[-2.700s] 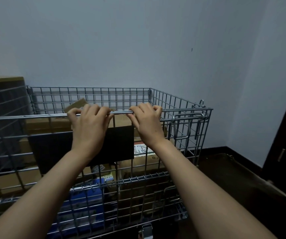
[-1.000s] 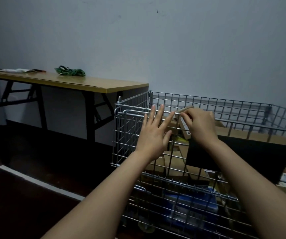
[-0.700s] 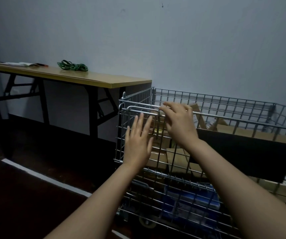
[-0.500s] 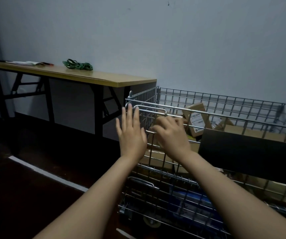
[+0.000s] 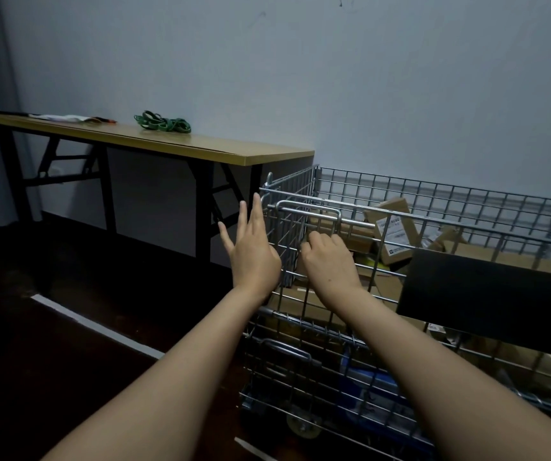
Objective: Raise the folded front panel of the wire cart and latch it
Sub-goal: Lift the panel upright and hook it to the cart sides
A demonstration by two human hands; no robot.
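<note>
The wire cart's front panel (image 5: 360, 334) stands upright, its top rail running right from the cart's left corner. A U-shaped wire latch (image 5: 307, 207) lies at that top left corner. My right hand (image 5: 329, 264) is curled around the wires just below the latch. My left hand (image 5: 252, 247) is flat with its fingers spread, held against the outside of the left corner post (image 5: 269, 194). A black sheet (image 5: 487, 301) hangs on the front panel at the right.
Cardboard boxes (image 5: 390, 231) fill the cart, with blue items (image 5: 364, 377) lower down. A wooden folding table (image 5: 174, 144) stands left of the cart against the wall, with green bands (image 5: 162, 123) on it. Dark floor with a white line (image 5: 94, 324) lies at the left.
I have turned from the panel's middle to the cart's left corner. My right hand dropped from the top rail to the wires under the latch; my left hand moved left to the corner post.
</note>
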